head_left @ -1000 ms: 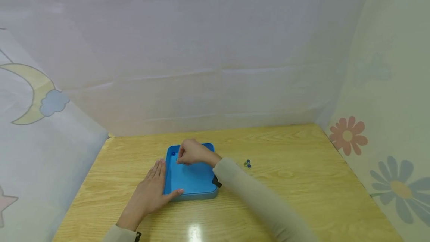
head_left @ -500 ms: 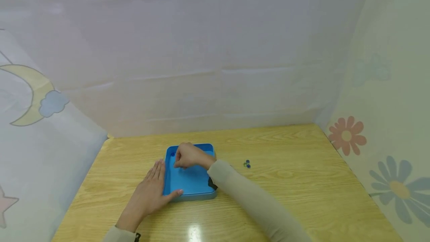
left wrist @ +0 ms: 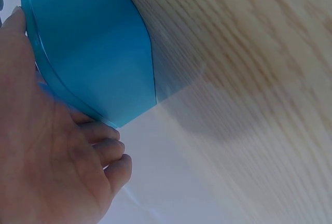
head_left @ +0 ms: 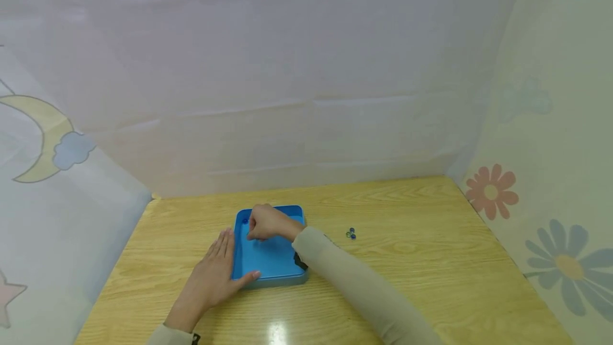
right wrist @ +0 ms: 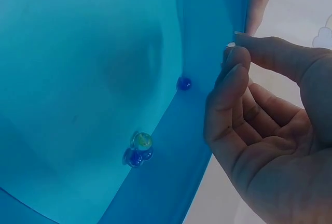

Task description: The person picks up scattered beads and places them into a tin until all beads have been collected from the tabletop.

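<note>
A blue plastic tray (head_left: 275, 262) lies on the table. My left hand (head_left: 213, 276) rests against it, fingers straight along the left wall and thumb over the front rim; the left wrist view shows the palm (left wrist: 46, 130) beside the wall. My right hand (head_left: 268, 222) hovers over the tray, fingers curled, with thumb and index tips together. In the right wrist view no marble shows between those fingertips. There a blue marble (right wrist: 183, 83) lies by the tray wall, apart from a cluster of a green-and-clear marble (right wrist: 142, 141) and blue marbles (right wrist: 135, 157).
Right of the tray, a small group of marbles (head_left: 353, 237), blue and greenish, sits on the wooden table (head_left: 407, 270). A pale sheet (head_left: 306, 121) rises behind the table, with printed panels (head_left: 551, 174) at the sides.
My right hand has shifted slightly left and towards me over the tray, then stayed nearly still. The left hand keeps its place against the tray.
</note>
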Action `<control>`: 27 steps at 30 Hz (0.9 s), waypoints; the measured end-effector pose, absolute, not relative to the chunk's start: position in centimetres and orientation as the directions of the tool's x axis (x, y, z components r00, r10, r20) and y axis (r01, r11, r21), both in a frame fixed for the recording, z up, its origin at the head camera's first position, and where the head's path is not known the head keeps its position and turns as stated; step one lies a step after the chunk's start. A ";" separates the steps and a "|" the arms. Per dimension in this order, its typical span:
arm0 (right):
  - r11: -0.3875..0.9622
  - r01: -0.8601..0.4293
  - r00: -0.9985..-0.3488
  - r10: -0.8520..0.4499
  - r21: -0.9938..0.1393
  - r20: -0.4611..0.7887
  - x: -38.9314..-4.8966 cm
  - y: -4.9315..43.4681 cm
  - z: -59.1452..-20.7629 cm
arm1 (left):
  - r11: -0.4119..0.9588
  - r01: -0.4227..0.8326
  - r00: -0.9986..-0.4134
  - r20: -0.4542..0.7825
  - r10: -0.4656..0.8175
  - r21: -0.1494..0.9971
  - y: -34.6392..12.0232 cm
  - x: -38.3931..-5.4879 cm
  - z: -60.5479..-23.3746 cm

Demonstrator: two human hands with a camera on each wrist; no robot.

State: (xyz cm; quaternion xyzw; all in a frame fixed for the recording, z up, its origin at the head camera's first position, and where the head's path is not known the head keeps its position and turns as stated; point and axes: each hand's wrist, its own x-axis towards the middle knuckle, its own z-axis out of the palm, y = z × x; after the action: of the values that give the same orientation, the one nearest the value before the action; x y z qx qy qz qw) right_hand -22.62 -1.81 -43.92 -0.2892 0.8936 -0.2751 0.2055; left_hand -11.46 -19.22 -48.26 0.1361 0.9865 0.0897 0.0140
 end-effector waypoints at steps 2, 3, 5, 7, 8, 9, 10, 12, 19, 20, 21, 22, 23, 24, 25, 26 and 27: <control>0.681 -0.407 -0.748 -0.631 -0.609 -0.205 -22.6 -1.7 -43.9 | 0.946 0.261 -0.963 -0.013 0.269 0.192 -19.2 -11.5 -48.3; 0.680 -0.409 -0.748 -0.632 -0.609 -0.202 -22.7 -1.6 -43.9 | 0.945 0.261 -0.963 -0.015 0.270 0.197 -19.2 -11.5 -48.3; 0.675 -0.413 -0.748 -0.635 -0.611 -0.196 -22.7 -1.4 -43.9 | 0.942 0.263 -0.962 -0.019 0.272 0.208 -19.1 -11.5 -48.3; 0.671 -0.419 -0.747 -0.638 -0.612 -0.188 -22.7 -1.3 -43.8 | 0.942 0.256 -0.963 -0.029 0.269 0.217 -19.1 -11.5 -48.3; 0.670 -0.423 -0.746 -0.640 -0.611 -0.186 -22.8 -1.3 -43.8 | 0.943 0.256 -0.963 -0.030 0.268 0.214 -19.1 -11.6 -48.3; 0.668 -0.424 -0.745 -0.642 -0.612 -0.184 -22.8 -1.2 -43.8 | 0.943 0.256 -0.963 -0.031 0.268 0.212 -19.1 -11.6 -48.3; 0.667 -0.425 -0.743 -0.643 -0.612 -0.184 -22.8 -1.2 -43.7 | 0.944 0.253 -0.963 -0.036 0.266 0.212 -19.1 -11.6 -48.3; 0.670 -0.426 -0.745 -0.641 -0.609 -0.184 -22.7 -1.2 -43.6 | 0.947 0.246 -0.964 -0.044 0.261 0.208 -19.1 -11.6 -48.3; 0.670 -0.385 -0.762 -0.618 -0.634 -0.191 -22.5 -1.1 -42.7 | 0.948 0.249 -0.964 -0.041 0.261 0.197 -19.2 -11.7 -48.4; 0.670 -0.379 -0.764 -0.615 -0.638 -0.193 -22.4 -1.0 -42.4 | 0.949 0.249 -0.964 -0.041 0.261 0.196 -19.2 -11.7 -48.4; 0.669 -0.373 -0.767 -0.612 -0.643 -0.192 -22.4 -0.9 -42.1 | 0.949 0.248 -0.964 -0.043 0.261 0.194 -19.2 -11.7 -48.5; 0.665 -0.367 -0.768 -0.611 -0.651 -0.192 -22.4 -0.7 -41.8 | 0.950 0.247 -0.965 -0.045 0.260 0.192 -19.2 -11.7 -48.5; 0.663 -0.362 -0.770 -0.609 -0.656 -0.190 -22.3 -0.6 -41.6 | 0.950 0.246 -0.965 -0.047 0.259 0.192 -19.3 -11.7 -48.5; 0.660 -0.356 -0.773 -0.606 -0.662 -0.188 -22.3 -0.4 -41.3 | 0.950 0.244 -0.965 -0.047 0.258 0.193 -19.3 -11.6 -48.5; 0.654 -0.355 -0.774 -0.606 -0.668 -0.183 -22.3 -0.3 -41.0 | 0.950 0.244 -0.965 -0.047 0.258 0.194 -19.3 -11.6 -48.4; 0.648 -0.356 -0.774 -0.608 -0.673 -0.175 -22.3 -0.1 -40.9 | 0.950 0.245 -0.965 -0.046 0.258 0.193 -19.3 -11.6 -48.4; 0.639 -0.353 -0.775 -0.609 -0.684 -0.169 -22.3 0.1 -40.7 | 0.950 0.246 -0.965 -0.044 0.258 0.194 -19.3 -11.6 -48.4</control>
State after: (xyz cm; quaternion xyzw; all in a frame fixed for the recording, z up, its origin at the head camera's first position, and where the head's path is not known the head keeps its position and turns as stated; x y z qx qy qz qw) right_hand -22.26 0.06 -40.69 -0.2719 0.8837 -0.3266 0.1959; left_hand -11.62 -19.29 -48.37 0.1277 0.9868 0.0936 0.0343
